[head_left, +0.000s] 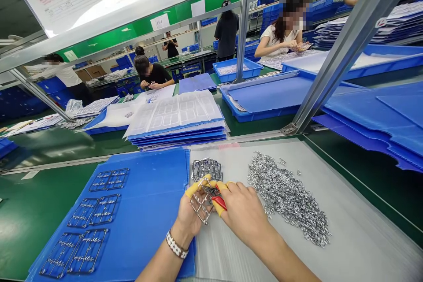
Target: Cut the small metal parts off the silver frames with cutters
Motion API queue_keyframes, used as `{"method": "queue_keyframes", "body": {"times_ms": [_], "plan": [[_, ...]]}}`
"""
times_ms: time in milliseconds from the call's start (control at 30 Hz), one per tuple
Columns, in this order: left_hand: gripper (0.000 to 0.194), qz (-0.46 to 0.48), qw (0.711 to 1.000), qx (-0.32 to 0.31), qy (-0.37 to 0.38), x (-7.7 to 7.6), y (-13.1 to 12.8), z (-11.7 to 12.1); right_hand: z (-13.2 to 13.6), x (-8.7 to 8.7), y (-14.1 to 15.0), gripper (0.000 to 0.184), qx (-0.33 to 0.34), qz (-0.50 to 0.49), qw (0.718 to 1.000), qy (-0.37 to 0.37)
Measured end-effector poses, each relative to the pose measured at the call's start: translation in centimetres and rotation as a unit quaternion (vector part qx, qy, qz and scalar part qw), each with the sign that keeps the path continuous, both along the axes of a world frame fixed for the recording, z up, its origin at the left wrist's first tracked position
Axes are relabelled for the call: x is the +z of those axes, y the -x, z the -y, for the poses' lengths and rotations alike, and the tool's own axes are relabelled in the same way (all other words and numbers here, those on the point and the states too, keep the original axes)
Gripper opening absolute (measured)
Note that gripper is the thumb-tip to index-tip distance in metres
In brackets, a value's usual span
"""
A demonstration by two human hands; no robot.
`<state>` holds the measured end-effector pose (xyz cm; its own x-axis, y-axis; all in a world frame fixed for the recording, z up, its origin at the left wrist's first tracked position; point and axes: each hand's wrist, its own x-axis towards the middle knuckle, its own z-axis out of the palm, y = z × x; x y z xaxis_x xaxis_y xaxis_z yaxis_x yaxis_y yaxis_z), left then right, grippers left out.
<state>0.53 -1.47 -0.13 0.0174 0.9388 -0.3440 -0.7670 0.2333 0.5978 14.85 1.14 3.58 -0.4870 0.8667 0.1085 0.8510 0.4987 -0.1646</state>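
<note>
My left hand (188,216) grips a metal stamped frame (200,207) with small parts along it, and yellow finger cots cover its fingertips. My right hand (241,211) is just beside it, holding red-handled pliers (220,202); the pliers' jaws are hidden among the metal and fingers. Both hands are over a translucent grey plastic sheet (350,238). A heap of small silver metal pieces (287,198) lies on that sheet to my right. Another metal frame (206,169) lies just beyond my hands. Several similar frames rest on a blue corrugated sheet (155,172) to my left.
The green bench top (42,224) extends to the left. Ahead, an aluminium shelf rail (330,57) crosses the view, above stacked blue sheets (178,136) and blue bins (236,69). Co-workers sit at nearby benches, one in black (155,75), another in white (280,39).
</note>
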Motion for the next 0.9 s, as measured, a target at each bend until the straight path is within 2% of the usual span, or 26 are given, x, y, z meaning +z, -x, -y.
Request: {"method": "queue_keyframes", "body": {"times_ms": [300,567,767,900], "plan": [[0.034,-0.044,0.999,0.01,-0.012,0.15,-0.24,0.08,-0.04,-0.12,-0.22,0.033,-0.001,-0.007,1.0,0.007],[0.037,-0.093,0.995,0.012,-0.031,-0.42,-0.16,0.22,0.09,0.64,-0.22,0.023,-0.005,0.012,1.0,0.011],[0.033,-0.046,0.999,0.011,-0.011,0.18,-0.19,0.13,0.21,0.5,-0.16,0.028,-0.008,0.001,1.0,-0.004],[0.035,0.016,0.999,-0.024,0.015,0.42,0.02,-0.07,0.15,0.6,-0.11,0.026,-0.002,-0.011,1.0,0.003]]}}
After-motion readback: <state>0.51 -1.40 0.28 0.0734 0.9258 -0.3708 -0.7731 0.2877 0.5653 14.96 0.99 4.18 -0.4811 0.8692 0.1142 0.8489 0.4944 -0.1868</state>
